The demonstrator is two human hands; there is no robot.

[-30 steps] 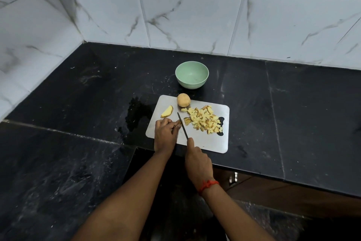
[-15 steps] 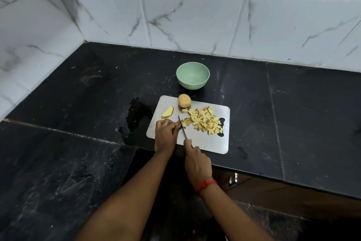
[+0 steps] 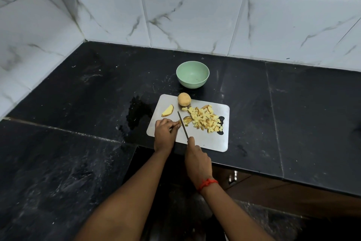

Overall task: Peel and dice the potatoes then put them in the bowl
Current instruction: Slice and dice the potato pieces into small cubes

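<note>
**Dicing potato on a pale board, with the green bowl behind it**

I look down at a black stone counter (image 3: pixel 58 162) backed by white marbled tiles. At the left, a wet patch (image 3: pixel 136 113) darkens the stone just beside the cutting board (image 3: pixel 205 141).

A potato wedge (image 3: pixel 168 110) lies near the board's far left corner. Nearer to me, my left hand (image 3: pixel 165 133) has its fingers curled down, pinning a small potato piece (image 3: pixel 178 123) to the board. My fingertips cover almost all of that piece, so I cannot tell its shape or how much is left.

The knife (image 3: pixel 182 124) has its thin blade just right of those fingertips. A whole potato (image 3: pixel 184 99) sits at the board's far edge, and I cannot tell whether it has been peeled. Behind it, off the board, stands the bowl (image 3: pixel 192 74), with no potato visible in it.

My right hand (image 3: pixel 197 159) is wrapped around the knife's handle, hiding it completely. To the right lies the diced pile (image 3: pixel 205 118), where some cubes show brown skin.

Cut potato is probably firm, light and slick with starch. I judge it safest to press the piece from above with my fingertips tucked back. The round potato would likely roll until halved.
</note>
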